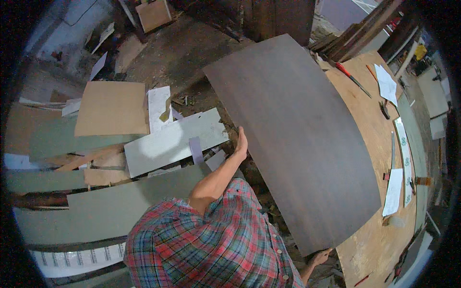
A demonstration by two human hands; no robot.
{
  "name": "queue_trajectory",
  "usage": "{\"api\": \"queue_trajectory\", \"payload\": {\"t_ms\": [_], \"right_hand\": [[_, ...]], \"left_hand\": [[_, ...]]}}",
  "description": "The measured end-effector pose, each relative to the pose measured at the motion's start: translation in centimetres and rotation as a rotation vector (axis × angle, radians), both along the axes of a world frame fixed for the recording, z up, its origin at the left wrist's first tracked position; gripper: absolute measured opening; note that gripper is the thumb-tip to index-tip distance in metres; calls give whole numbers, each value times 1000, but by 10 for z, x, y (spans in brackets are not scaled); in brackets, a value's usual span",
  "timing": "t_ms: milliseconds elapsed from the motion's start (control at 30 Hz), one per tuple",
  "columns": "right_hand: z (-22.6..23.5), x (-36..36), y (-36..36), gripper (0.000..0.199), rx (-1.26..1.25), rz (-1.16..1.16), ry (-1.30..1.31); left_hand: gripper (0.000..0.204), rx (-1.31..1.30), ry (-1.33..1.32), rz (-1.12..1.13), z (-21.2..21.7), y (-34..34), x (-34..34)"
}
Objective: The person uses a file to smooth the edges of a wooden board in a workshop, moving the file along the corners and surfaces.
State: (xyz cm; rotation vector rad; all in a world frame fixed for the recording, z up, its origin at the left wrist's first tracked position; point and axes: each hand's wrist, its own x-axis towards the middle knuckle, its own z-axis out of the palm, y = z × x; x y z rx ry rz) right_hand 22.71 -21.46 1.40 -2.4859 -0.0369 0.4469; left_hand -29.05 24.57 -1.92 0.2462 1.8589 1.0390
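Two bare hands are held at the edges of a large, dark brown, smooth rectangular panel [297,139], which is set slantwise across the middle of the view, its right part seen over a tan plywood surface [367,245]. By the left hand [242,143], the long left edge is touched; its fingers are stretched nearly straight and kept together, and whatever may be curled beneath the panel is not shown. By the right hand [321,258], the near edge is met close to the lower corner; its fingers are partly hidden, so how tightly they are closed cannot be told.

On the plywood, beyond the panel's right edge, a red-handled screwdriver with a dark shaft [353,79] is laid near a crumpled white paper [385,84]. Farther down, a long white strip with green marks [404,161] is placed beside a second, flatter white sheet [394,192].

To the left, a long white rectangular board [177,139] is seen among offcuts, with a squarish tan board [111,108] above it and a wide grey-green board [139,194] below. A red and blue plaid shirt [206,235] is worn.
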Motion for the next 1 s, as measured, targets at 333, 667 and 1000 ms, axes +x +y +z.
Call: {"api": "queue_trajectory", "payload": {"t_ms": [333,667,1000], "right_hand": [[-20,-17,-47,66,-633,40,-569],[17,-170,-14,75,-786,-464,-154],[-26,-297,172,81,912,-1185,131]], "left_hand": [[69,77,-428,-388,19,66,-82],[56,561,970,-685,25,298,-229],[66,135,613,-1270,63,413,-181]]}}
